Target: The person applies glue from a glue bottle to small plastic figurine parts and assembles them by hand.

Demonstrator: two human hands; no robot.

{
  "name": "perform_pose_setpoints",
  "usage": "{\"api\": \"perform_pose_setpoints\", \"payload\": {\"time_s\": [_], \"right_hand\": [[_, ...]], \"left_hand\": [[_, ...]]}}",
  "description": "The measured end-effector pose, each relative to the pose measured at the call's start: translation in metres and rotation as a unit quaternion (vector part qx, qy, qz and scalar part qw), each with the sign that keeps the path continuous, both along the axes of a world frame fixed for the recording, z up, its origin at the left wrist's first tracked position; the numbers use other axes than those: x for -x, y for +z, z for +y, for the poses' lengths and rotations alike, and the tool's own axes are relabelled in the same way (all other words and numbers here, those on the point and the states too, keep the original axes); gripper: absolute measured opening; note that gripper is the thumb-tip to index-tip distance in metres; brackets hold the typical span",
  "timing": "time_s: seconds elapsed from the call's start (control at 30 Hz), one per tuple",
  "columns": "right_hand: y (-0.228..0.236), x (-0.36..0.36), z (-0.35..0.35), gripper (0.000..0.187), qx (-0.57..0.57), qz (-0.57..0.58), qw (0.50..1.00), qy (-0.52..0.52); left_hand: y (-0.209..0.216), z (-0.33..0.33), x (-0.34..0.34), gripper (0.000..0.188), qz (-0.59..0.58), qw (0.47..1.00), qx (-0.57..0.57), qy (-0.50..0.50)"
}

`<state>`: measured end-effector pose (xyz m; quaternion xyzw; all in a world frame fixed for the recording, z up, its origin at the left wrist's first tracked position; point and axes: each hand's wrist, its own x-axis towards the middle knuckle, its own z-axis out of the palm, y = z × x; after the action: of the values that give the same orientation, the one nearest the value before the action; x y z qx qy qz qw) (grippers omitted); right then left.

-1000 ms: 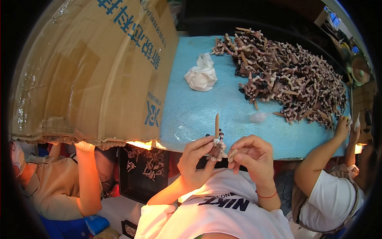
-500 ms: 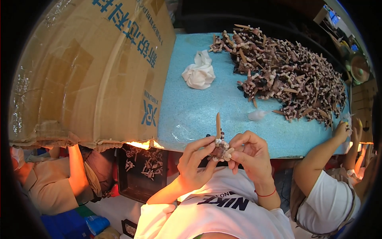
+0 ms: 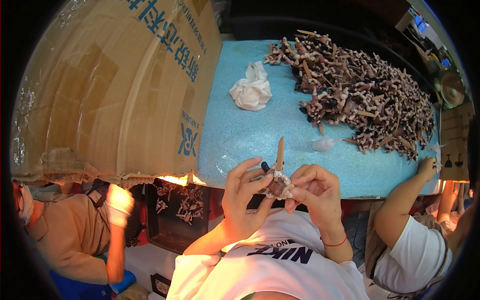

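Note:
A small toy figure point(image 3: 278, 188) in brown and pale pink, with a long tan sword-like blade point(image 3: 280, 153) pointing up and a dark rounded part beside it, is in front of my chest at the table's near edge. My left hand point(image 3: 245, 190) grips its body between thumb and fingers. With thumb and fingertips pinched, my right hand point(image 3: 315, 191) holds the figure's right side; the exact part there is hidden. A translucent white small bottle point(image 3: 325, 144) lies beyond my right hand. Farther back is a large heap of similar figures point(image 3: 360, 100).
A big cardboard box point(image 3: 100, 95) stands on the left. The blue tabletop point(image 3: 235, 135) bears a crumpled white tissue point(image 3: 251, 89). Below its edge, a black tray point(image 3: 170, 235) holds more figures. Co-workers sit on both sides; one's hand point(image 3: 428, 169) rests at the table's right edge.
The figure has turned slightly in my hands; its blade tilts a little right and the dark part shows more. The left co-worker's arm has swung right and up.

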<state>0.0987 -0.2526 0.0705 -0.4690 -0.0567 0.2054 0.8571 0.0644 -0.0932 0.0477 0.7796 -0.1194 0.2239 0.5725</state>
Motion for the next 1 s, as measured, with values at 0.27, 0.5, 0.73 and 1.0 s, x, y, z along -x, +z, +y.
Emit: {"api": "perform_pose_setpoints", "payload": {"time_s": [0.27,0.5,0.73,1.0], "right_hand": [[0.003,0.006,-0.001,0.01,0.034,-0.01,0.999,-0.007],[0.004,0.009,-0.003,0.012,0.06,-0.046,0.997,-0.014],[0.009,0.002,-0.012,0.019,0.096,-0.093,0.991,0.012],[0.024,-0.008,-0.015,0.045,0.14,-0.044,0.988,0.046]], "left_hand": [[0.011,0.005,-0.001,0.048,0.034,0.997,0.05,-0.054],[0.016,0.002,-0.002,0.045,0.007,0.999,0.014,-0.051],[0.022,-0.001,-0.004,0.044,0.002,0.998,-0.015,-0.059],[0.025,-0.004,-0.004,0.042,0.017,0.998,-0.031,-0.061]]}}
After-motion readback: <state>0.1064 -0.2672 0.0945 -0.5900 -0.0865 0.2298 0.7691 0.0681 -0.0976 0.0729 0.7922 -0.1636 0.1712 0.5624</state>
